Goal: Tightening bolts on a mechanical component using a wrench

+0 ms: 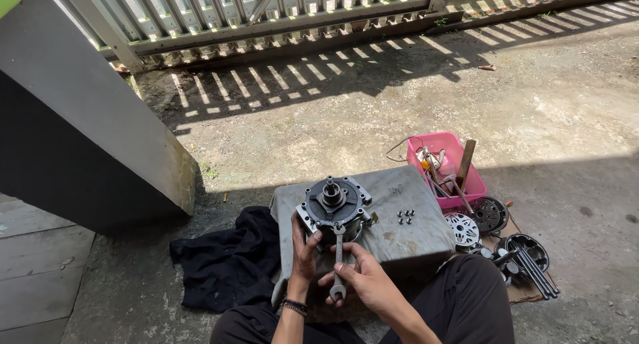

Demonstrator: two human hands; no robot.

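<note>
While the person sits on the ground, the work stands as follows.

Bench: low grey block covered with sheet; the front edge meets the person's knees, the right edge lies just beside the pink tray.
Open room: bare concrete lies behind the bench up to the fence; a black cloth takes up the ground on the left; loose discs and long bolts crowd the right.
Motor housing: round metal assembly stands upright at the front left corner of the bench, shaft end up.
Left grip: left hand, fingers wrapped against the near left side of the assembly.
Right grip: right hand, fingers curled around the lower shaft of the wrench.
Wrench: upright, upper jaw at the assembly's front rim.
Small nuts: cluster on the bench, well apart from both hands.
</note>
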